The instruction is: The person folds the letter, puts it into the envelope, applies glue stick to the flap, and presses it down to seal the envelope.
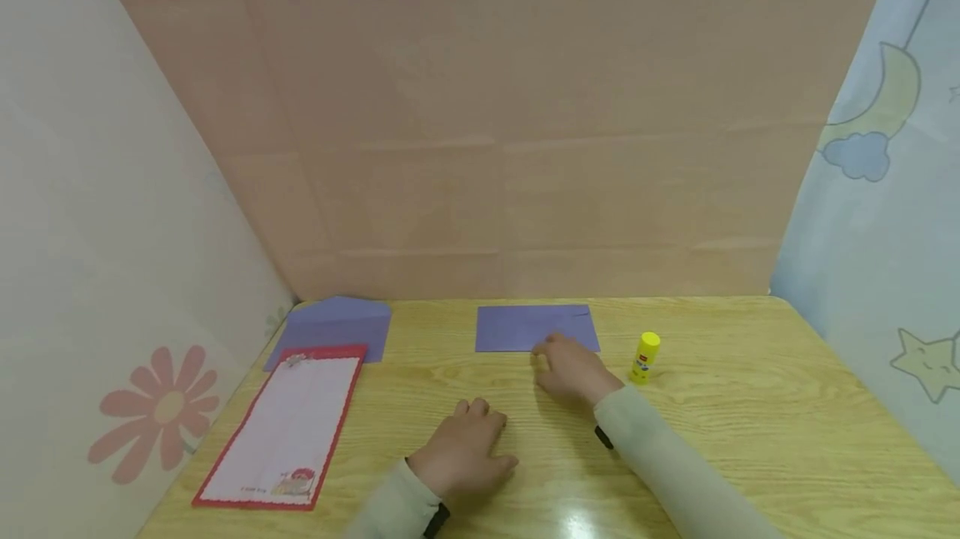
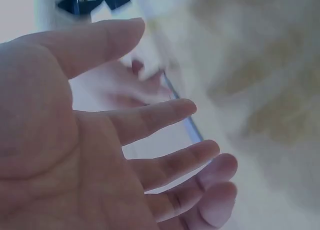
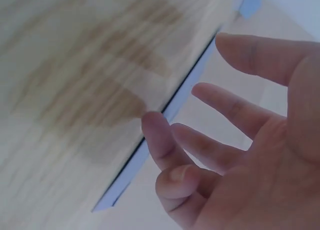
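A purple envelope (image 1: 528, 328) lies flat at the back middle of the table. My right hand (image 1: 573, 368) is at its near right edge, fingers loosely bent and thumb apart. In the right wrist view, a fingertip (image 3: 155, 122) overlaps the envelope's long edge (image 3: 182, 93); whether it touches I cannot tell. Nothing is between those fingers. Nearer to me, my left hand (image 1: 467, 449) is held palm down above the table, its fingers spread and relaxed. The left wrist view shows its palm (image 2: 90, 140) holding nothing, with the right hand blurred beyond.
A yellow glue stick (image 1: 645, 357) stands upright to the right of my right hand. On the left lies a red-bordered white sheet (image 1: 288, 431), overlapping a second purple envelope (image 1: 337, 331) with its flap raised. Paper-covered walls enclose the wood-grain table (image 1: 750, 406) at the back and sides.
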`<state>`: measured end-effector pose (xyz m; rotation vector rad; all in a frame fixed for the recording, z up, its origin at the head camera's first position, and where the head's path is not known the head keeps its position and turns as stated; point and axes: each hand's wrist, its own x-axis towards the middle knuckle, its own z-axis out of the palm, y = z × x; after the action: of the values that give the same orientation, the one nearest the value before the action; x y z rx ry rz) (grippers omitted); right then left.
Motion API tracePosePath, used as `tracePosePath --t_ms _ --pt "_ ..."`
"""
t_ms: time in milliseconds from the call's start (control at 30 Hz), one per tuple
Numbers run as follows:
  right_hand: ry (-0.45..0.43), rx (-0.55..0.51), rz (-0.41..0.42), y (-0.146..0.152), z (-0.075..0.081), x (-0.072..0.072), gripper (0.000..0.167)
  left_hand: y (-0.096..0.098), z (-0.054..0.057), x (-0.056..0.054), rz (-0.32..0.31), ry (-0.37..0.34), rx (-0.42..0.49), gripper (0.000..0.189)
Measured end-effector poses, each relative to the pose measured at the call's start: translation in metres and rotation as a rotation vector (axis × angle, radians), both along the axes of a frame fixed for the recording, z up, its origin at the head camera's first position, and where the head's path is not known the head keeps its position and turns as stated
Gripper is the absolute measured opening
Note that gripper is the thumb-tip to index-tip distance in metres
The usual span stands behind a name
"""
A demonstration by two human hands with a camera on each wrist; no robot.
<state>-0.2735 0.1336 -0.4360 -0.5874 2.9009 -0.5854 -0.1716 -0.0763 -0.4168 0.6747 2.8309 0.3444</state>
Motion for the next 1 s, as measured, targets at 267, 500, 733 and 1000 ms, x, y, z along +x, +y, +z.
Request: tracePosePath --t_ms 267,500,733,1000 --pt "-0.019 -0.068 0.008 0.010 0.006 0.030 0.032 -0.060 0.023 -0.014 0.238 -0.050 0.057 0.059" --pt "-0.024 -0.070 0.018 0.027 0.007 0.043 0.030 -0.143 0.028 -0.017 0.525 -0.021 0.026 0.056" --pt "-0.023 -0.095 0.014 0.044 0.008 0.049 0.028 -0.223 0.016 -0.015 0.681 -0.052 -0.011 0.063" --pt "-0.008 -0.096 0.027 0.051 0.008 0.053 0.026 -0.271 -0.004 -0.010 0.804 -0.060 -0.032 0.087"
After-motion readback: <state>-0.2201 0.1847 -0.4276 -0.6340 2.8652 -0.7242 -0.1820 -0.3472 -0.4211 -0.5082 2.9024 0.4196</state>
